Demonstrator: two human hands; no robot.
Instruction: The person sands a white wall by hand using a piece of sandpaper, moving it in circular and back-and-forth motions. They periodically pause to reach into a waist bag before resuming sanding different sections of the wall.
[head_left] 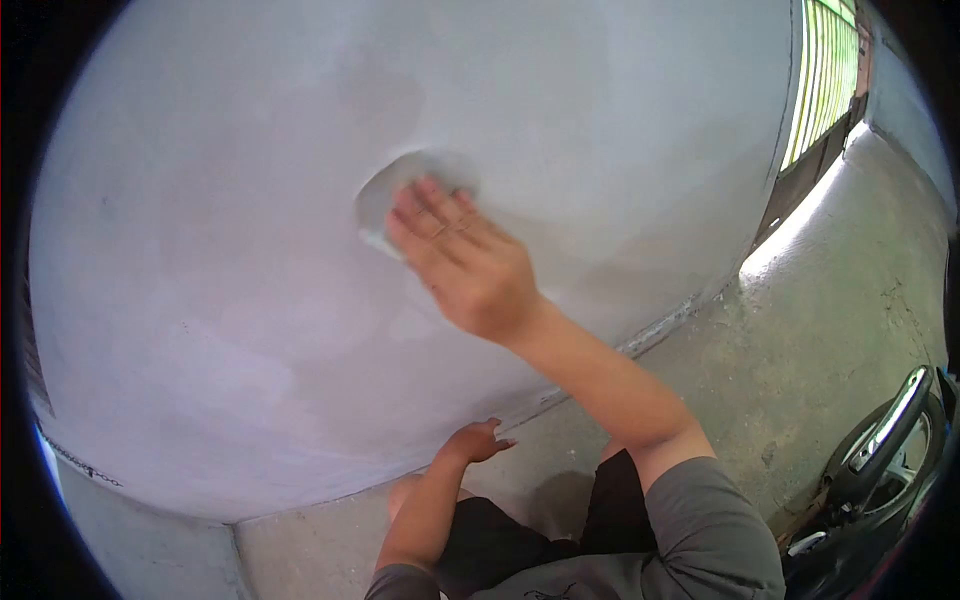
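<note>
My right hand (pixel 470 260) lies flat over a pale grey cloth (pixel 377 205), pressing it against the grey wall (pixel 230 250). The cloth is spread in a rounded shape under and around my fingers, and both are slightly blurred. Its exact kind is hard to make out. Low in front of the wall, near my knee, is my left hand (pixel 475 442). Its thumb and fingers are apart, and nothing is in it. Darker, damp-looking patches show on the wall around and above the cloth.
The concrete floor (pixel 700 400) runs along the wall's foot. A motorbike (pixel 890 460), with its wheel and chrome exhaust guard visible, stands at the lower right. A slatted opening (pixel 822 80) lets in light at the upper right. Another wall meets this one at the lower left.
</note>
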